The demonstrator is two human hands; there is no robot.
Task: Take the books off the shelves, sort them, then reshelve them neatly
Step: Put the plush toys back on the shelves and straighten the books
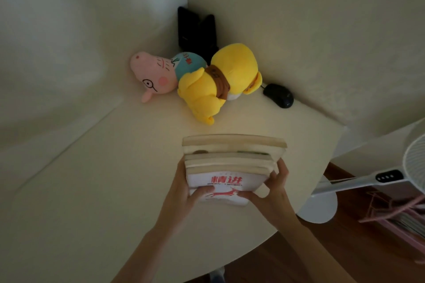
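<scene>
Both grips clamp the stack of books on the bench: left hand, right hand; long axis crosswise.

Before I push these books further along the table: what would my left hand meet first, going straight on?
Probably the yellow plush toy, lying beyond the book stack that the left hand grips; depth is uncertain.

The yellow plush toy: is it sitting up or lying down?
Lying down. The yellow plush toy sprawls on the table, against the pink pig toy.
</scene>
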